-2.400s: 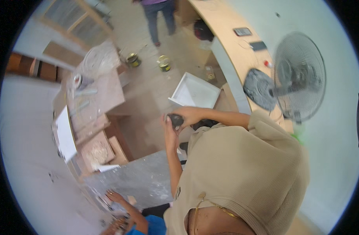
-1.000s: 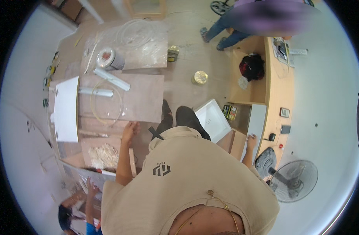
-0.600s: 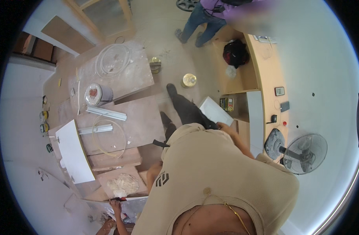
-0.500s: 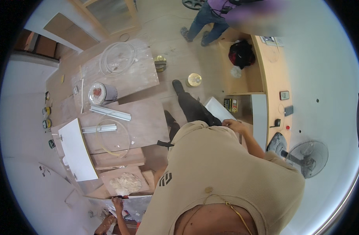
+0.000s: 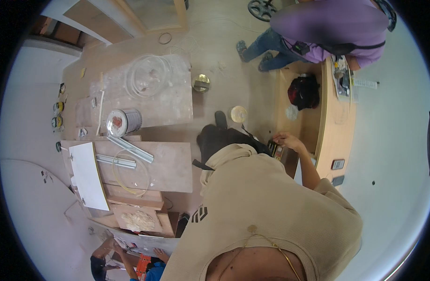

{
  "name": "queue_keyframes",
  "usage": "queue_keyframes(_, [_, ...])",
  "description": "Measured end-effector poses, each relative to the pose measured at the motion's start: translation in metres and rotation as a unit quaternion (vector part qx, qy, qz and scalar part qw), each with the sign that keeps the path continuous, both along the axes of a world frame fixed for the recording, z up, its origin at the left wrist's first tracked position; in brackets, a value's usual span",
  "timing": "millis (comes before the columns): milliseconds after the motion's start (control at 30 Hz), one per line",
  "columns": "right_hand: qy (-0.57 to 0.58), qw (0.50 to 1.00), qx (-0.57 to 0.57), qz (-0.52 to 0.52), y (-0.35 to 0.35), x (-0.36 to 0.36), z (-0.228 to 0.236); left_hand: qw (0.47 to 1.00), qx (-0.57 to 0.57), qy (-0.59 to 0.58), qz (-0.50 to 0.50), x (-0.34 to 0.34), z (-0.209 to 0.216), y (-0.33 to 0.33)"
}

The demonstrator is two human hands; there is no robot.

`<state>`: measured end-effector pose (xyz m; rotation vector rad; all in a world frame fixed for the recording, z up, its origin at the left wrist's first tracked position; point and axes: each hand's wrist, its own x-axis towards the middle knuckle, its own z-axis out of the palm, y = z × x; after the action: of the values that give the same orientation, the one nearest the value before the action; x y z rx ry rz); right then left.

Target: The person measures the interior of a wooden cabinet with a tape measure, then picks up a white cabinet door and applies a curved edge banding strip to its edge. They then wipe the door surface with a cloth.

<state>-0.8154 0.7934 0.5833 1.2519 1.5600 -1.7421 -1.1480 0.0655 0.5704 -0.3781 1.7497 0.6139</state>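
Observation:
My right hand [image 5: 288,140] is held out at my right side, beside my dark trousers [image 5: 229,146]. Its fingers are stretched and a little apart, with nothing visible between them. Just beyond its fingertips, dark and yellow small boxes [image 5: 277,151] show in the open cabinet; I cannot tell whether the hand touches them. The wooden counter [image 5: 339,140] runs along to the right of this arm. My left hand is out of sight, hidden past the beige shirt [image 5: 280,201].
A person in purple [image 5: 329,23] leans at the counter's far end. Another person's arms [image 5: 119,253] work at lower left. Boards [image 5: 165,161] on the left carry a paint bucket [image 5: 124,122], metal rails [image 5: 130,149] and coiled tubing [image 5: 148,77]. Tins [image 5: 239,114] stand on the floor ahead.
My right hand has moved away from my waist, out toward the cabinet. The view has shifted, and the person in purple now shows more fully. The arms at lower left have moved.

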Motion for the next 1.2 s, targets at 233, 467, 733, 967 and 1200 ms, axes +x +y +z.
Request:
queue_keyframes(233, [0.038, 0.968, 0.207, 0.133, 0.042, -0.077, -0.021, 1.0, -0.006, -0.014, -0.001, 0.0, -0.008, 0.066])
queue_keyframes(467, [0.041, 0.988, 0.145, 0.039, 0.075, -0.107, -0.02, 0.999, 0.022, -0.015, 0.021, -0.09, -0.065, 0.211])
queue_keyframes(733, [0.019, 0.974, 0.205, 0.094, 0.188, -0.227, -0.046, 0.994, 0.112, -0.017, -0.001, -0.228, -0.143, 0.438])
queue_keyframes(967, [0.109, 0.94, 0.209, 0.248, 0.329, -0.472, -0.057, 0.979, 0.2, 0.037, 0.02, -0.371, -0.148, 0.639])
queue_keyframes(1200, [0.112, 0.943, 0.174, 0.259, 0.42, -0.639, -0.034, 0.949, 0.202, 0.114, 0.213, -0.422, -0.107, 0.699])
